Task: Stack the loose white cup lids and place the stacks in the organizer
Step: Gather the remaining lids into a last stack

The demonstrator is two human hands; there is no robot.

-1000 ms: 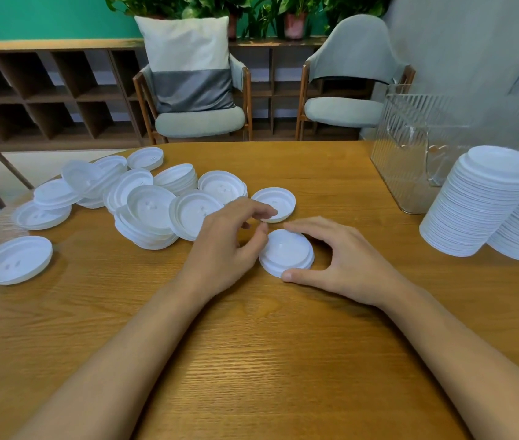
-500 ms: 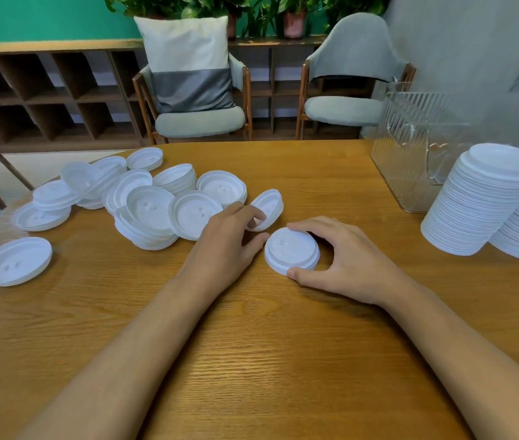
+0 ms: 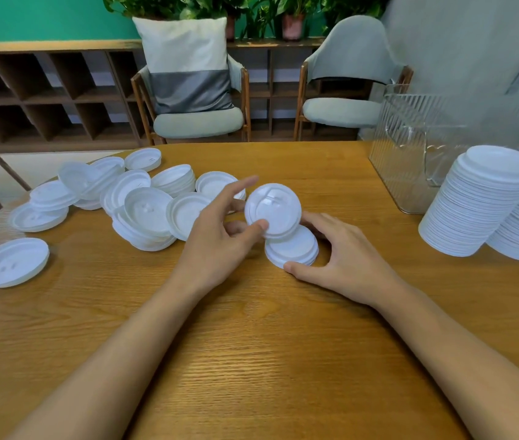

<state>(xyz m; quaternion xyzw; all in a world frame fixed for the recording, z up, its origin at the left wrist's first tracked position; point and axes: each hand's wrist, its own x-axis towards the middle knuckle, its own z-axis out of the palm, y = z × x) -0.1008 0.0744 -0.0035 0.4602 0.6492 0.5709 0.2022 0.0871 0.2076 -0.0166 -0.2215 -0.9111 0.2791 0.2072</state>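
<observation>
Since the earlier frames, one lid (image 3: 273, 211) has been lifted off the table (image 3: 252, 360) at the edge of the loose lids (image 3: 147, 211). It is now raised and tilted over the small stack (image 3: 293, 249).

Left hand (image 3: 217, 236): thumb and fingers pinch the lid at its near rim, with the index finger extended.

Right hand (image 3: 347, 258): thumb and fingers curl round the small stack, steadying it on the table.

Two tall stacks (image 3: 480, 201) stand at the right, just beside the clear ribbed organizer (image 3: 410, 138). Whether the organizer holds anything cannot be told.

Handling, as judged: the lids are thin moulded plastic, very light, slightly flexible and smooth. Grip at the rim only. Centre each lid before pressing, since a tilted lid may not nest.

No brand, label or legible writing is visible.
</observation>
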